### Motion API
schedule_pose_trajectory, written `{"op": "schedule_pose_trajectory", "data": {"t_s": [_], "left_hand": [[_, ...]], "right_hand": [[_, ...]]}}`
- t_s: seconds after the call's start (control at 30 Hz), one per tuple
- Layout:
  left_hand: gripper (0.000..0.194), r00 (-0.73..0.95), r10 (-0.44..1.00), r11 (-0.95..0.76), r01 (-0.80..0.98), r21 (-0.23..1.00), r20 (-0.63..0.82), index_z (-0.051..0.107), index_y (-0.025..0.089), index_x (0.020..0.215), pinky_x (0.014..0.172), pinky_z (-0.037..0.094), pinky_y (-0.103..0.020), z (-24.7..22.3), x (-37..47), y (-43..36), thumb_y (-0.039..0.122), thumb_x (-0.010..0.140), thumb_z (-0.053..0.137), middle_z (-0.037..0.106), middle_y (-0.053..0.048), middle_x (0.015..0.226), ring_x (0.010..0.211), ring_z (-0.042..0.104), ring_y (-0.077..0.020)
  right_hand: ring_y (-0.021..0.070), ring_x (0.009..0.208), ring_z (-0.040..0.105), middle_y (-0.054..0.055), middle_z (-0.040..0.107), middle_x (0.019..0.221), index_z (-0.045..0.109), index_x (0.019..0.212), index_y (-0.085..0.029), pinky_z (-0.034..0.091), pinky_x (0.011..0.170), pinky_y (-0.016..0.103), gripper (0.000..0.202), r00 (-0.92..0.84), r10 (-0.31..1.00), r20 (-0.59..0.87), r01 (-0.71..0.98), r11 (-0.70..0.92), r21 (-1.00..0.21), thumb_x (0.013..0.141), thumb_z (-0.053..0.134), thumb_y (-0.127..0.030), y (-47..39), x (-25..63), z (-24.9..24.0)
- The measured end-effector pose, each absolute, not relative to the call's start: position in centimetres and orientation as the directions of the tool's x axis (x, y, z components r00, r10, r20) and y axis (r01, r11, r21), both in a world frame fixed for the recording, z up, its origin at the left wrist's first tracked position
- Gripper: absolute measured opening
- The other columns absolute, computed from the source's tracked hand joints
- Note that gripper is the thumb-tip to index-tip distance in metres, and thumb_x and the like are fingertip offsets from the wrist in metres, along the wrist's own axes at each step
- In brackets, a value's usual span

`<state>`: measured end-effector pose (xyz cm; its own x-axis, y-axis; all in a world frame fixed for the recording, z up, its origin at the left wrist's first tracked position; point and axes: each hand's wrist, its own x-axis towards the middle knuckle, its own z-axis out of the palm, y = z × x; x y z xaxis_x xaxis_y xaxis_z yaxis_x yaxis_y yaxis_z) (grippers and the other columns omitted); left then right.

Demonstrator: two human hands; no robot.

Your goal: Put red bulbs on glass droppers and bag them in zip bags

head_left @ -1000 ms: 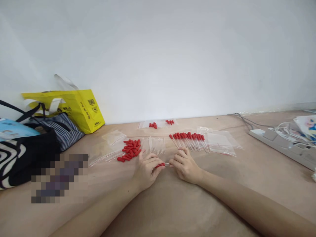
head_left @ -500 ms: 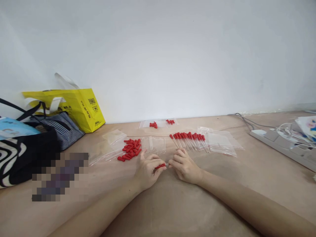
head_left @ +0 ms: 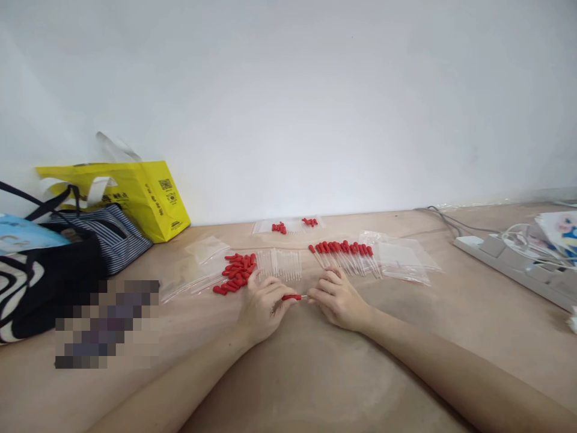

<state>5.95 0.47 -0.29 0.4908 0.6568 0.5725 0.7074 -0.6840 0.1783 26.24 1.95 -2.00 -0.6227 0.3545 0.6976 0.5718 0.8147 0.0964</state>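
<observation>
My left hand (head_left: 265, 304) pinches a red rubber dropper bulb (head_left: 292, 297) between thumb and fingers. Closed around a thin clear dropper tube (head_left: 305, 297), my right hand (head_left: 339, 299) hides most of it; the tube's end meets the bulb's right end, both level. Just beyond my left hand lies a pile of loose red bulbs (head_left: 237, 272). Beside that pile, bare clear tubes (head_left: 279, 263) lie in a row. Droppers with red bulbs fitted (head_left: 345, 255) are lined up past my right hand, bulbs pointing away from me.
Flat clear zip bags lie at the left (head_left: 198, 282) and right (head_left: 406, 261). Against the wall is another bag (head_left: 288, 225) with red bulbs and tubes. A yellow bag (head_left: 153, 198) and a striped pouch (head_left: 124, 231) stand left; a white power strip (head_left: 514, 267) lies right.
My left hand has shifted slightly left, and more of the red bulb shows between its fingers. My right hand stays nearly still on the tube.
</observation>
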Motion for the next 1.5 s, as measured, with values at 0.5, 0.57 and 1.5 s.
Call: {"op": "schedule_pose_trajectory", "data": {"t_s": [0.5, 0.57, 1.5], "left_hand": [[0.04, 0.364, 0.744, -0.543, 0.818, 0.189, 0.561, 0.042, 0.023, 0.117, 0.094, 0.02, -0.048, -1.2, 5.1, 1.6, 0.034, 0.08, 0.049, 0.061, -0.004, 0.1, 0.096, 0.051, -0.0214], [0.036, 0.382, 0.745, -0.546, 0.82, 0.171, 0.546, 0.044, 0.023, 0.113, 0.094, 0.019, -0.048, -1.3, 5.1, 1.6, 0.032, 0.079, 0.05, 0.061, -0.003, 0.1, 0.096, 0.051, -0.0214], [0.013, 0.21, 0.898, -0.252, 0.966, 0.059, 0.386, 0.063, 0.025, 0.071, 0.083, 0.025, -0.046, 2.0, -0.5, 5.4, 0.036, 0.07, 0.056, 0.061, -0.002, 0.09, 0.093, 0.049, -0.0245]], "right_hand": [[0.0166, 0.067, 0.046, 0.006, 0.058, 0.064, 0.061, 0.066, -0.016, 0.029, 0.06, 0.027, 0.021, -0.32, 0.677, 0.662, 0.847, 0.518, -0.12, 0.077, 0.044, -0.018, 4.1, 28.0, -2.1], [0.0168, 0.065, 0.049, 0.006, 0.06, 0.063, 0.062, 0.062, -0.017, 0.029, 0.058, 0.026, 0.023, -0.159, 0.804, 0.573, 0.91, 0.345, -0.231, 0.076, 0.043, -0.018, 5.3, 28.7, -1.7], [0.0219, 0.085, 0.055, 0.009, 0.065, 0.082, 0.065, 0.076, -0.018, 0.023, 0.081, 0.037, 0.024, 0.037, 0.981, 0.19, 0.97, 0.011, -0.244, 0.075, 0.045, -0.032, 8.5, 23.2, 1.1]]}}
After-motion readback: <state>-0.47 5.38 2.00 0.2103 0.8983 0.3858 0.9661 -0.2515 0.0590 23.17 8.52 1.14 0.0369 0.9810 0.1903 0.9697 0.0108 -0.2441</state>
